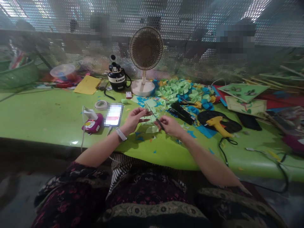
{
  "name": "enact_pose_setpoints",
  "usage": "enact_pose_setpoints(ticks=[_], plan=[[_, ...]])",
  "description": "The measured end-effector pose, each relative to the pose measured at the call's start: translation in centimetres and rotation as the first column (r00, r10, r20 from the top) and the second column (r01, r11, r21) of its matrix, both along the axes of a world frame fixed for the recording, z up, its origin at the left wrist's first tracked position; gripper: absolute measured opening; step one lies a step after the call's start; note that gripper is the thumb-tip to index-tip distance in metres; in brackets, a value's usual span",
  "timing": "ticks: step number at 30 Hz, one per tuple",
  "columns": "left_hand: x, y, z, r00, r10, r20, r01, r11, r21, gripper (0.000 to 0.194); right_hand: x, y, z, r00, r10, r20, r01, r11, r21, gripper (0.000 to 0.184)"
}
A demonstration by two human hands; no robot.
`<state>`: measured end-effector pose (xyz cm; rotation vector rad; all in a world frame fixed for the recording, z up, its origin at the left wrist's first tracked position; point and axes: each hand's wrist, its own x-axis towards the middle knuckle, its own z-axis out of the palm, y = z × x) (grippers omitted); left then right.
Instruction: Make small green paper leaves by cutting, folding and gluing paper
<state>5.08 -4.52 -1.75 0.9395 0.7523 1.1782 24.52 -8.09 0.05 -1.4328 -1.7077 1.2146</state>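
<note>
My right hand (169,126) is closed around the dark handle of a pair of scissors (160,123), whose thin blades point up and left. Facing it, my left hand (136,119) has its thumb and fingers around a piece of light green paper (146,116), though its edges blend into the scraps behind. A white band circles the left wrist. Under and between both hands lie light green and blue paper scraps (152,129). Just beyond the right hand, a black stapler (182,114) rests on the scraps.
Beyond my hands are a pile of folded green paper pieces (178,91), a fan (143,88) and a black bottle (117,79). A phone (114,115) and a purple box with a charger (95,124) lie left. A yellow glue gun (219,126) with its cord is right.
</note>
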Motion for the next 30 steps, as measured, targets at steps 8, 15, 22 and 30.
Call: enact_pose_setpoints(ticks=[8, 15, 22, 30], plan=[[-0.26, 0.1, 0.07, 0.996, -0.072, -0.06, 0.074, 0.997, 0.031, 0.04, 0.35, 0.33, -0.27, 1.0, 0.0, -0.012, 0.0, 0.999, -0.032, 0.058], [-0.27, -0.03, 0.23, 0.995, -0.073, -0.061, 0.075, 0.997, 0.022, 0.041, 0.47, 0.44, -0.37, 1.0, 0.005, 0.009, -0.005, 1.0, -0.006, 0.057], [-0.24, 0.1, 0.17, 0.999, -0.029, -0.038, 0.029, 1.0, 0.003, 0.038, 0.26, 0.3, -0.12, 1.0, 0.006, 0.004, -0.006, 1.0, 0.008, 0.057], [-0.43, 0.41, -0.21, 0.998, -0.044, -0.055, 0.046, 0.998, 0.033, 0.037, 0.34, 0.4, -0.34, 1.0, 0.004, -0.028, -0.004, 1.0, -0.013, 0.058]])
